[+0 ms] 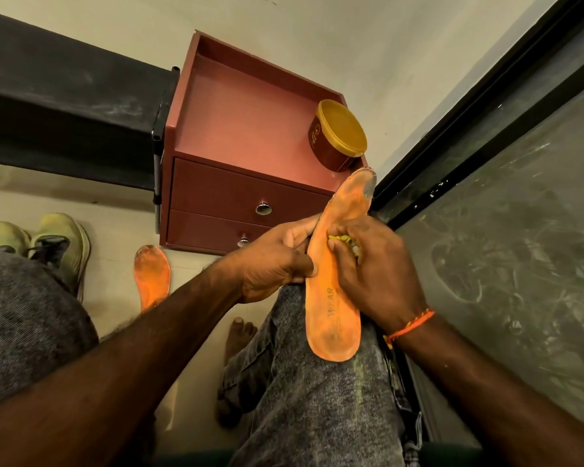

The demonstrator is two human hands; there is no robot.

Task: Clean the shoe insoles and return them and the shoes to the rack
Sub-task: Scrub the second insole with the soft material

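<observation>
Two orange insoles are in play, but start with the biggest thing in front of you: the reddish-brown drawer unit (250, 156), standing on the floor (115, 210) against the pale wall, with two drawers and round metal knobs. Near the right front corner of its top sits a brown tub with a yellow lid (338, 136), tilted toward you. To the unit's left a dark bench-like slab (64, 102) runs off to the left edge of the view, and on your right a black-framed dark panel (506, 210) runs alongside your leg.

A pair of pale green shoes (48, 244) stands on the floor at the left, side by side, just beyond your left knee. The second insole (151, 276) lies flat on the floor between those shoes and the unit's front left corner, partly hidden by your left forearm.

The insole you are cleaning (336, 271) rests lengthwise on your right thigh, its worn toe end reaching up toward the tub. Your left hand (277, 261) grips its left edge, thumb on top and fingers curled beneath. Your right hand (375, 267) presses a small yellow cloth (343, 240) against the insole's middle, fingers curled tight round it. An orange thread band (408, 326) circles your right wrist.
</observation>
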